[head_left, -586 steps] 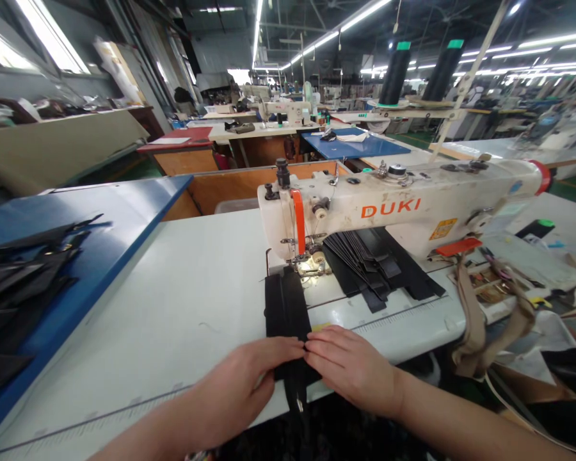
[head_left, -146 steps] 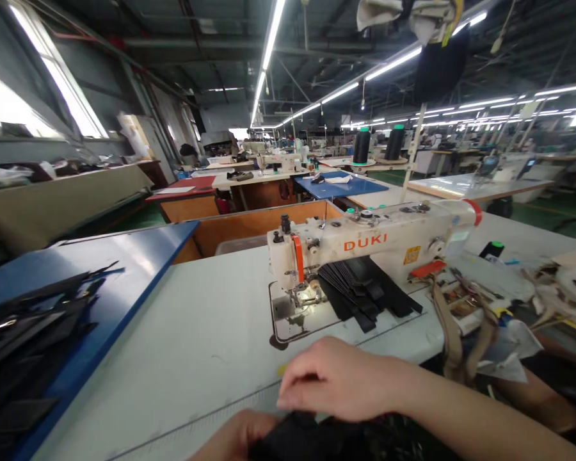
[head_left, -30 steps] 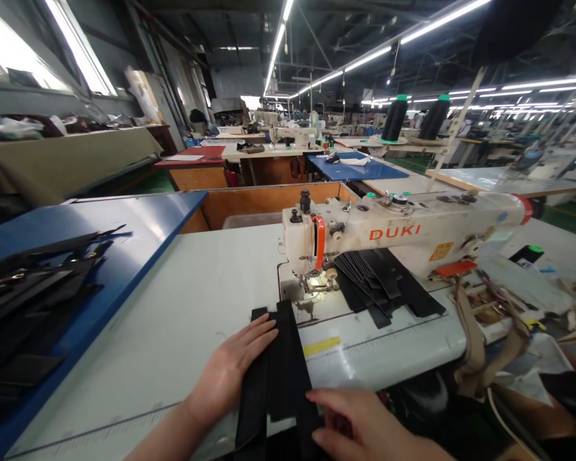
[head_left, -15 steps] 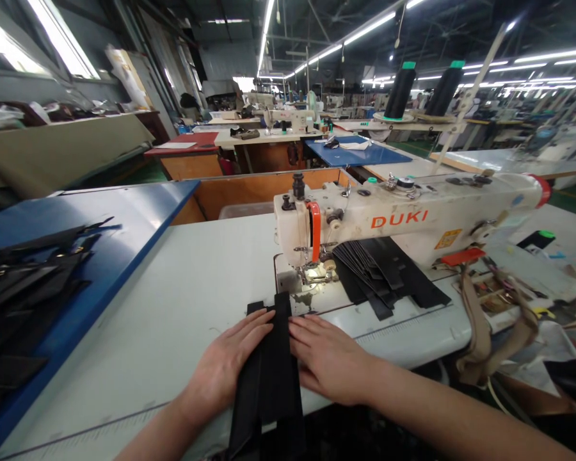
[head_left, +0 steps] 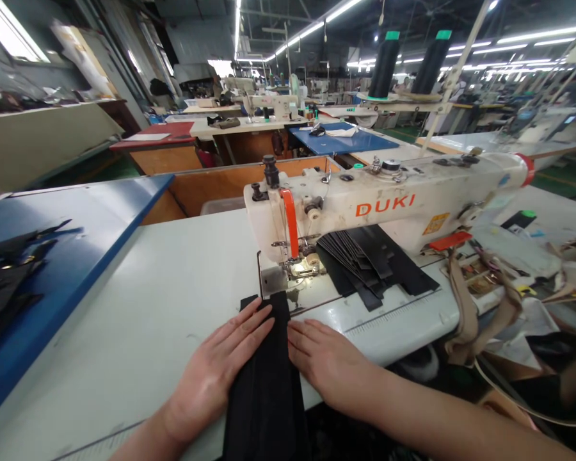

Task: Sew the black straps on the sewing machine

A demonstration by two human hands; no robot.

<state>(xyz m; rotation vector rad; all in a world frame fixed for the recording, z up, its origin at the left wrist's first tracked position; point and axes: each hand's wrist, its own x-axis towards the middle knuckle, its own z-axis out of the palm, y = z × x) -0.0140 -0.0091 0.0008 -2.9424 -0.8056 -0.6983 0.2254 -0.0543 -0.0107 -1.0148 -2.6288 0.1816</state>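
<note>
Two black fabric strips (head_left: 272, 378) lie side by side, partly overlapping, on the pale table in front of the sewing machine (head_left: 365, 208). My left hand (head_left: 221, 358) rests flat on the left strip, its fingers stretched toward the machine. Against the right edge of the strips is my right hand (head_left: 326, 362), fingers extended close together and its thumb hidden. The far ends of the strips stop just short of the machine's presser foot (head_left: 300, 269). Their near ends run over the table's front edge.
A fanned stack of black pieces (head_left: 360, 259) lies under the machine arm. Further black straps (head_left: 9, 275) are on the blue table at left. Beige straps (head_left: 461, 320) hang beside a small parts tray at right. Two black thread cones (head_left: 384, 67) stand behind.
The two strips have come closer together, with the left one shifted under the right and their far ends more level. My left hand's fingers have spread across them. The camera view has turned slightly right.
</note>
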